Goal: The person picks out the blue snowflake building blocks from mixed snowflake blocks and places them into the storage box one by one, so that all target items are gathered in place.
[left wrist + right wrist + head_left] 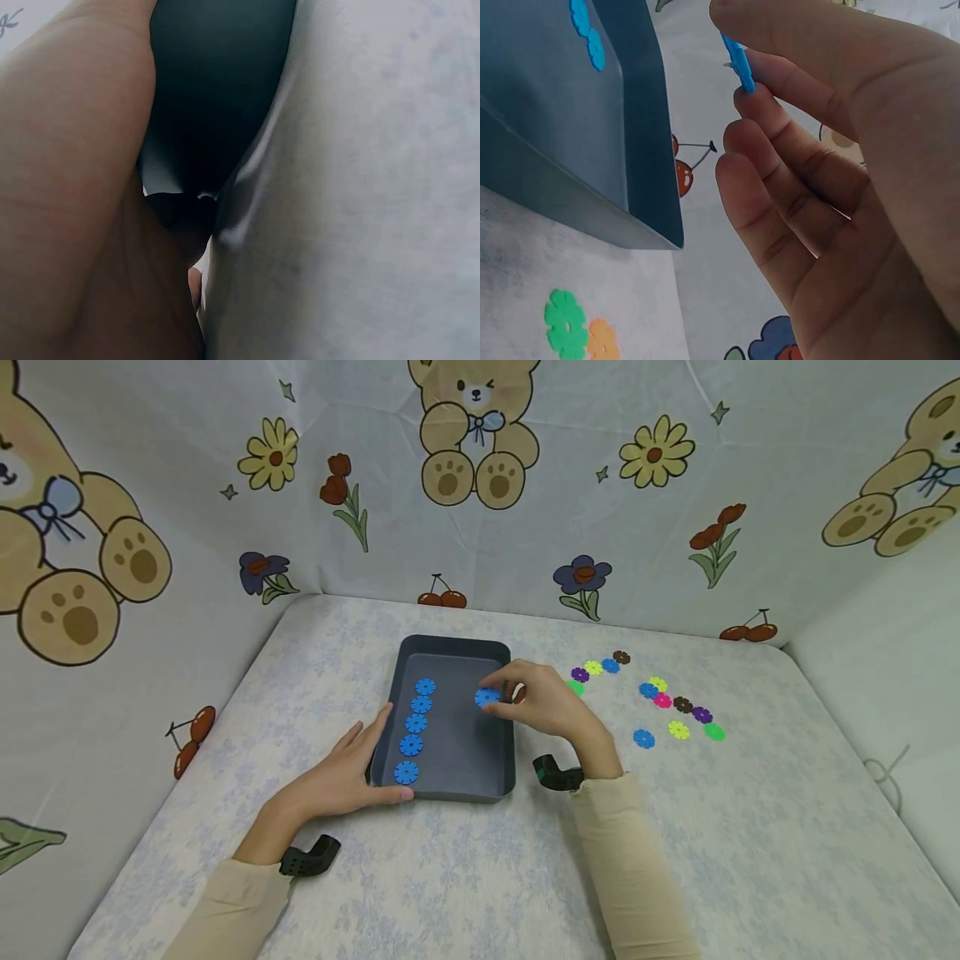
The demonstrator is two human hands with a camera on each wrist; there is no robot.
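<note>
A dark grey rectangular tray [459, 756] lies on the table. Inside it, several blue notched snowflake discs [416, 723] form a column along the left side. My left hand [337, 785] is spread around the tray's near left corner, thumb along the near edge and fingers against the left wall. Above the tray's right part, my right hand [551, 702] pinches one blue notched disc [487, 697] between thumb and fingertips. The right wrist view shows this blue disc [739, 64] edge-on, with the other fingers loosely bent below it.
To the tray's right lie scattered discs: a brown disc [622, 657], a pink disc [662, 700], a purple disc [702, 715], a green disc [715, 732], a blue disc [643, 738] and several others. A patterned cloth [495, 543] walls the table's back and sides.
</note>
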